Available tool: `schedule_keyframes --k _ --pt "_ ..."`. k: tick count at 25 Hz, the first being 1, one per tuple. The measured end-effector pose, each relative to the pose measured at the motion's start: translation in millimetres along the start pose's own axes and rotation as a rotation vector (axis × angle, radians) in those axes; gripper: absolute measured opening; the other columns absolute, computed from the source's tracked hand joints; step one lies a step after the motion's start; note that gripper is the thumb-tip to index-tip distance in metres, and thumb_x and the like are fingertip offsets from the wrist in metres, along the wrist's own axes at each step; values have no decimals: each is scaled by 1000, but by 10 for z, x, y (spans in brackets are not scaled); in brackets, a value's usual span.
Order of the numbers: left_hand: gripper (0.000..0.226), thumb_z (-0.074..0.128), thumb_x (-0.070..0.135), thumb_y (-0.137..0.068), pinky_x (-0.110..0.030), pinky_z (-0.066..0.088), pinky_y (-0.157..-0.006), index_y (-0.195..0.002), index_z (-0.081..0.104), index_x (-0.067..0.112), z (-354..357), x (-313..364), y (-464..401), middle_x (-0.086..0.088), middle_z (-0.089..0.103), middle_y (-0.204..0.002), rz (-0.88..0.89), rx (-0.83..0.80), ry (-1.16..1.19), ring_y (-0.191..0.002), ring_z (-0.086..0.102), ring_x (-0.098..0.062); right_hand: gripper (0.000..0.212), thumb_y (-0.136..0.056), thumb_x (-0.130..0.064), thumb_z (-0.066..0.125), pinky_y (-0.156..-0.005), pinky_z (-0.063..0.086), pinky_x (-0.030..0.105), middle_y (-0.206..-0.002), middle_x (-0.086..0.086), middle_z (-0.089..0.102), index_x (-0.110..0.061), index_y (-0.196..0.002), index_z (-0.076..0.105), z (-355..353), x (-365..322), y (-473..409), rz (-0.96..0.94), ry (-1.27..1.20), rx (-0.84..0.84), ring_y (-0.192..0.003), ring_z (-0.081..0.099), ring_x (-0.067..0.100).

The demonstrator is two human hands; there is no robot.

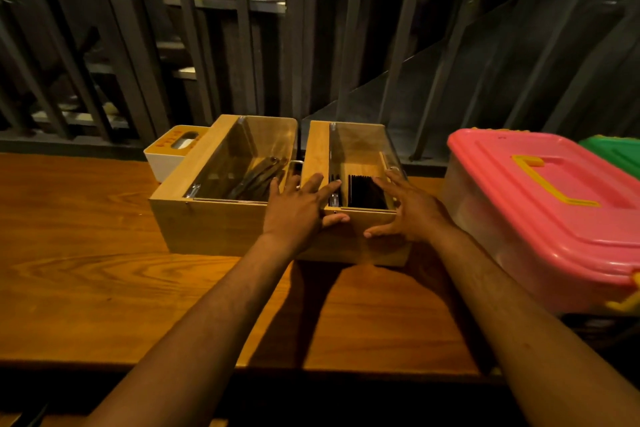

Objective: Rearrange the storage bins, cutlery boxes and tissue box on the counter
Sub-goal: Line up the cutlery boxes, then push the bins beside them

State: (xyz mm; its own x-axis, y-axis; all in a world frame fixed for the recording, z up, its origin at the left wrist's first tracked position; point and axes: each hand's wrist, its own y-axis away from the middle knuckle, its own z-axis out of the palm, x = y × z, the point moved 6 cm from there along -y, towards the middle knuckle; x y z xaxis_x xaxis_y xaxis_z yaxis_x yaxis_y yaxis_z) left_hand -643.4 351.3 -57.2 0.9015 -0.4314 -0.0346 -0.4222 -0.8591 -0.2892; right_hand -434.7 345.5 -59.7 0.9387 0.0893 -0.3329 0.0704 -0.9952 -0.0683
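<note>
Sitting on the counter point(86, 270) are two wooden cutlery boxes point(207, 218) point(360, 239), one tissue box point(166, 156), and two lidded storage bins point(540, 211) point(620, 152) (one pink, one green).

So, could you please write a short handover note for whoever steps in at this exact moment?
Left hand: open, fingers spread over the near-left top corner of the right cutlery box, thumb on its front face.
Right hand: open, palm against the same box's near-right corner. Neither hand has closed a grip.
Left cutlery box, holding metal utensils, sits beside it, touching or nearly so. White tissue box stands behind the left box's far-left corner. Pink-lidded storage bin is to the right, a green-lidded bin behind it, all on the wooden counter.
Done: cannot tell from this view.
Left: position the right cutlery box, then the remaining things.
</note>
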Motion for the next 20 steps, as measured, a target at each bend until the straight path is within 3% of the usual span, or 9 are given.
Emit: schedule_keyframes --k 5,10,15,20 --pt "81 14 77 -82 -56 28 -109 -151 23 35 -54 36 35 0 35 -154 8 -13 -34 -140 33 -32 111 -64 -58 80 -116 28 45 -165 -1 3 -37 -152 16 -37 -143 161 73 121 30 -148 16 30" --pt "55 37 52 -98 -52 28 -110 -147 34 27 -229 403 253 -4 48 -146 21 31 -33 -139 35 -29 81 -86 -39 65 -117 23 51 -164 6 8 -33 -152 18 39 -314 749 90 177 174 -149 9 33" --pt "46 48 39 -95 -46 36 -104 -140 46 29 -776 923 465 -1 59 -134 102 184 127 -130 45 -26 50 -88 -30 62 -112 34 40 -146 4 49 -27 -137 52 -861 -300 1269 -61 30 460 -136 41 24" --pt "40 46 42 -94 -44 39 -101 -130 57 29 -1230 1845 548 -2 63 -129 178 297 164 -125 50 -28 42 -86 -27 66 -104 40 37 -132 6 62 -22 -127 63 -1581 348 1707 -41 26 593 -124 55 27"
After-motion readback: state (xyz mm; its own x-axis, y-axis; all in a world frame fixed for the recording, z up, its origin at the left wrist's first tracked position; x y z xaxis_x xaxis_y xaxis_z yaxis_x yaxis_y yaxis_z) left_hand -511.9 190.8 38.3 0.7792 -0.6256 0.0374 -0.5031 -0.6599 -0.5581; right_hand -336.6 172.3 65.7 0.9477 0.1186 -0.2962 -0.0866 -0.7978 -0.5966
